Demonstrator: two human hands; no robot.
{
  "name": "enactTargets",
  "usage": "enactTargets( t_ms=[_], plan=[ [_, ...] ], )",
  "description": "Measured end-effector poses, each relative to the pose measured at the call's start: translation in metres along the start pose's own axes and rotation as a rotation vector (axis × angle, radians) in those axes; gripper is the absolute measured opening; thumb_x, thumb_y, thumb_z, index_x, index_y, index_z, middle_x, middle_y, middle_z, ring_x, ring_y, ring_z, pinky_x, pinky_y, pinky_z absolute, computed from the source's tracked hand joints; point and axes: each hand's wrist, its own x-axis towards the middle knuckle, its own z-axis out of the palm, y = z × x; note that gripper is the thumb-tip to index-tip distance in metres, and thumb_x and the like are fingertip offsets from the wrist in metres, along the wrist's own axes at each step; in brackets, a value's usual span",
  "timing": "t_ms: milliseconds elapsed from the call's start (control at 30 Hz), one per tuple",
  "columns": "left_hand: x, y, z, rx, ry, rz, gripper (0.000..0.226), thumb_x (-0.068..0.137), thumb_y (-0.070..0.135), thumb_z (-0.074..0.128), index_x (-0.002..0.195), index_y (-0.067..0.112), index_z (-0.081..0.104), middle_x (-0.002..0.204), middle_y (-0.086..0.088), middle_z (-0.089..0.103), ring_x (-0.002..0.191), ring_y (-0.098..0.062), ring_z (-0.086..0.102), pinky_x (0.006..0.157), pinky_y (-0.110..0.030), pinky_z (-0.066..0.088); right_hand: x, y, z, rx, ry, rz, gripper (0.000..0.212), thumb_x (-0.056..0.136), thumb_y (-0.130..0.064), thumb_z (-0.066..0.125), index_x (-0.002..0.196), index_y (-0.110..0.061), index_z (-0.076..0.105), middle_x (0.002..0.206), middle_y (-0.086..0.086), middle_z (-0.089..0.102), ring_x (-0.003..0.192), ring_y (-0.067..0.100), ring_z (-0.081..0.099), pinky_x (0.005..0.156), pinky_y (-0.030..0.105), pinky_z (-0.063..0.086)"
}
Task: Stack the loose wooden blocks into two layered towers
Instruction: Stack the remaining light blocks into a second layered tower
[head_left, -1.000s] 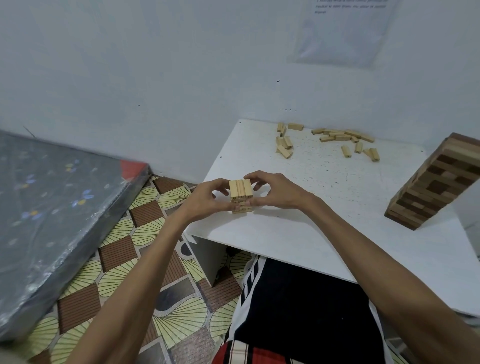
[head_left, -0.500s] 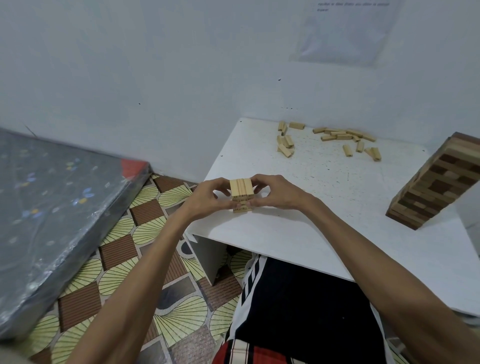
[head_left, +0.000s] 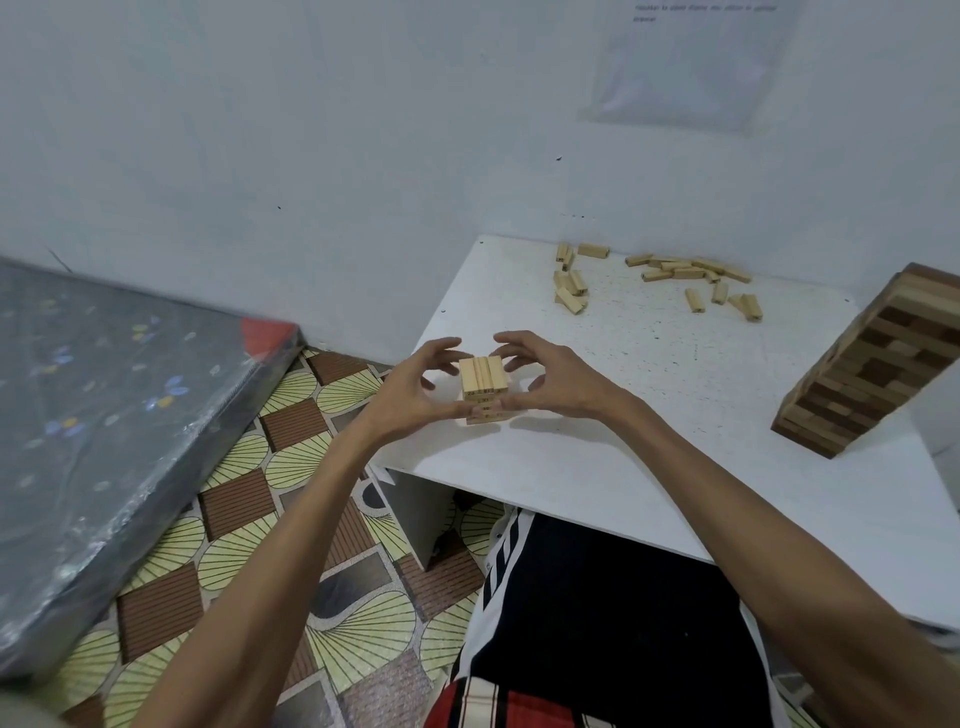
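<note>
Loosely cupped, the left hand (head_left: 410, 395) and right hand (head_left: 550, 379) flank a small pale-wood tower (head_left: 484, 387) at centre frame; their fingers are spread and curved, lifted off its top, grasping nothing; the thumbs lie by its lower layers, contact unclear; the tower shows three blocks side by side on top, crosswise layers beneath, small dark print on the block ends; it stands near the left front edge of the white table (head_left: 597, 467); loose blocks (head_left: 670, 273) scatter along the far edge at upper right, well apart; a taller dark-and-light block tower (head_left: 872, 374) stands at the right edge of the frame, with bare tabletop between the two towers.
</note>
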Motion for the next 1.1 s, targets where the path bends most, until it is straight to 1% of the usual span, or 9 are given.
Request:
enactTargets(
  t_ms=[100,167,333,600,800,867,933,1033,1100],
  plan=[
    [0.001,0.005,0.001,-0.019,0.041,0.047,0.087,0.073,0.038,0.091,0.146,0.025,0.046,0.131,0.019,0.066,0.122,-0.007,0.06,0.094,-0.033,0.05,-0.002,-0.006,0.001,0.05,0.054,-0.028,0.084,0.078,-0.036,0.089,0.148,-0.03,0.045,0.133,-0.018,0.063,0.121,0.001,0.059,0.085,0.026,0.057],
    [0.002,0.007,0.001,-0.017,0.054,0.059,0.085,0.074,0.032,0.091,0.146,0.024,0.046,0.129,0.017,0.068,0.122,-0.008,0.061,0.095,-0.034,0.05,-0.003,-0.009,0.001,0.066,0.08,-0.041,0.08,0.079,-0.031,0.089,0.146,-0.029,0.047,0.129,-0.017,0.066,0.119,0.001,0.06,0.085,0.028,0.058],
    [0.002,0.008,0.003,-0.016,0.08,0.052,0.083,0.076,0.033,0.091,0.145,0.023,0.047,0.123,0.016,0.071,0.118,-0.005,0.063,0.096,-0.036,0.05,-0.003,-0.011,0.002,0.083,0.1,-0.029,0.076,0.078,-0.027,0.09,0.143,-0.027,0.051,0.123,-0.014,0.07,0.116,0.002,0.063,0.088,0.034,0.059],
    [0.002,0.009,0.005,-0.036,0.082,0.051,0.082,0.077,0.027,0.09,0.146,0.022,0.046,0.121,0.014,0.073,0.114,-0.005,0.066,0.096,-0.032,0.053,-0.004,-0.011,0.004,0.104,0.116,-0.021,0.076,0.075,-0.025,0.092,0.141,-0.025,0.053,0.121,-0.012,0.071,0.116,0.002,0.064,0.09,0.035,0.06],
    [0.001,0.01,0.006,-0.062,0.083,0.044,0.081,0.078,0.025,0.089,0.146,0.021,0.046,0.122,0.01,0.072,0.114,-0.009,0.067,0.095,-0.037,0.056,-0.006,-0.012,0.008,0.144,0.13,-0.005,0.077,0.075,-0.025,0.092,0.142,-0.027,0.053,0.122,-0.01,0.071,0.118,0.003,0.064,0.096,0.037,0.059],
    [0.0,0.01,0.006,-0.076,0.081,0.037,0.082,0.078,0.026,0.09,0.146,0.022,0.045,0.123,0.01,0.072,0.115,-0.009,0.067,0.097,-0.04,0.056,-0.007,-0.011,0.01,0.163,0.121,0.016,0.081,0.075,-0.026,0.092,0.144,-0.027,0.05,0.126,-0.009,0.07,0.12,0.003,0.063,0.099,0.039,0.057],
    [-0.002,0.009,0.006,-0.089,0.071,0.026,0.086,0.076,0.029,0.091,0.148,0.023,0.044,0.127,0.01,0.071,0.119,-0.008,0.065,0.101,-0.04,0.053,-0.011,-0.012,0.012,0.175,0.113,0.033,0.089,0.075,-0.03,0.093,0.149,-0.027,0.044,0.137,-0.007,0.065,0.128,0.003,0.058,0.106,0.039,0.053],
    [-0.006,0.007,0.007,-0.124,0.065,0.005,0.093,0.073,0.035,0.092,0.15,0.024,0.041,0.134,0.012,0.067,0.127,-0.006,0.06,0.11,-0.04,0.048,-0.017,-0.01,0.018,0.188,0.111,0.048,0.105,0.075,-0.042,0.091,0.158,-0.03,0.029,0.157,-0.009,0.047,0.145,0.006,0.041,0.119,0.033,0.037],
    [-0.009,0.008,0.009,-0.157,0.076,-0.009,0.095,0.074,0.047,0.09,0.151,0.026,0.039,0.141,0.014,0.062,0.132,-0.003,0.055,0.115,-0.04,0.043,-0.023,-0.011,0.027,0.204,0.111,0.073,0.111,0.076,-0.055,0.086,0.162,-0.033,0.019,0.162,-0.015,0.037,0.15,0.004,0.032,0.122,0.032,0.029]
  ],
)
